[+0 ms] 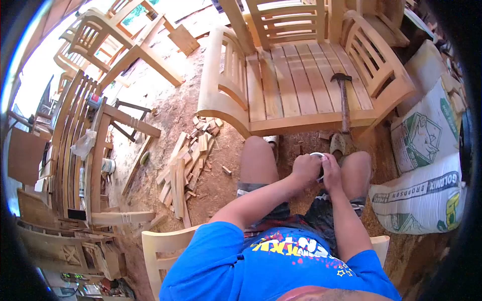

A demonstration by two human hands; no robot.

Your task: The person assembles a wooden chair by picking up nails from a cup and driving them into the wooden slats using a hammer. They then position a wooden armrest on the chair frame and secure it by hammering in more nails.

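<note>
My left hand (307,168) and my right hand (331,173) meet between my knees. Both have their fingers closed around a small round thing with a white rim (317,154); the hands cover most of it, so its kind cannot be made out. Just beyond my knees stands a wooden bench (293,75) with a slatted seat and curved armrests. A hammer (344,98) lies on the right part of its seat, head pointing away and handle end over the front edge.
Wood offcuts (181,168) lie piled on the dirt floor to the left. Unfinished wooden furniture (93,150) stands farther left, with more chairs (88,37) behind. Printed sacks (419,195) stand at the right. I sit on a wooden chair (150,251).
</note>
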